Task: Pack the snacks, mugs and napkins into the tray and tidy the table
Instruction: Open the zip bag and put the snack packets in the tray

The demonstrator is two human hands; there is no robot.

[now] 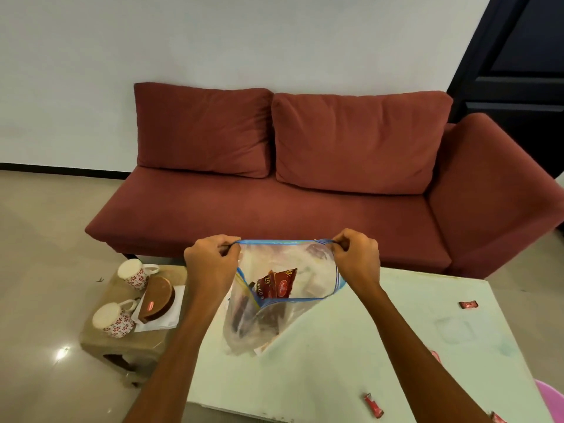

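My left hand (212, 264) and my right hand (355, 259) each pinch one end of the blue zip rim of a clear plastic bag (314, 270), holding its mouth stretched wide above the white table (351, 355). A red snack packet (276, 283) and other wrappers lie inside the bag. Small red candies rest on the table at the right (468, 305) and near the front edge (374, 405). On a low wooden stool (122, 346) to the left stand two white mugs with red flowers (134, 273) (113, 319), a brown round container (158, 299) and white napkins (171, 319).
A dark red sofa (274, 209) runs along the wall behind the table. A pink object (551, 398) shows at the lower right corner. Beige tiled floor (45, 239) spreads to the left around the stool.
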